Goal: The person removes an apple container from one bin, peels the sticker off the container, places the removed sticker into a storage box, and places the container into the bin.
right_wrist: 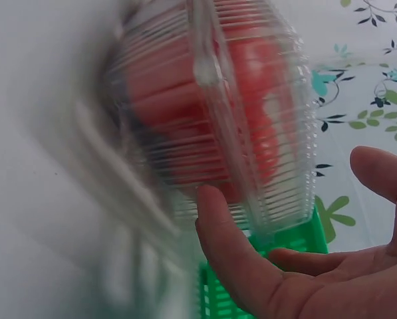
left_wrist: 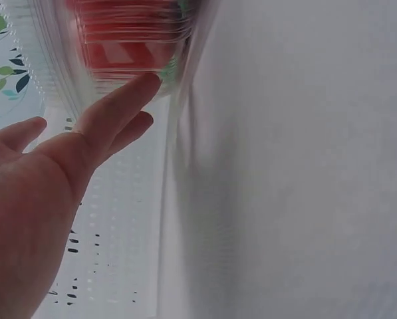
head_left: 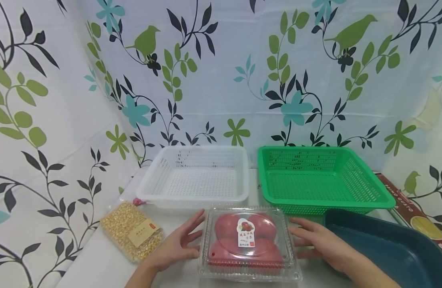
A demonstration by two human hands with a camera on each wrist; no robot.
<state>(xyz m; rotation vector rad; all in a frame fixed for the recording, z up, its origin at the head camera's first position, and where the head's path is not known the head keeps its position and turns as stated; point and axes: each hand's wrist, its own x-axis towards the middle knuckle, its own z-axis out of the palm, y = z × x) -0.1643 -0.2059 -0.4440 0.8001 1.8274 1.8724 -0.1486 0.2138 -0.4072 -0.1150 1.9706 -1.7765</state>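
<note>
A clear plastic clamshell box of tomatoes [head_left: 226, 228] with a white label on its lid sits at the front middle of the white table. My left hand [head_left: 181, 242] is at the box's left side, fingers extended and thumb apart. On the opposite side, my right hand [head_left: 322, 242] has its fingers stretched toward the box wall. In the left wrist view, the left fingertips [left_wrist: 151, 81] overlap the lower edge of the box. One right fingertip [right_wrist: 211, 199] lies right at the box's ribbed side in the right wrist view.
Behind the box stand a white plastic basket [head_left: 195, 198] and a green basket [head_left: 322, 204]. A bag of yellow corn kernels [head_left: 120, 222] lies at left. To the right are a dark blue tray [head_left: 379, 240] and a dark red package [head_left: 404, 204]. A patterned cloth [head_left: 213, 80] hangs behind.
</note>
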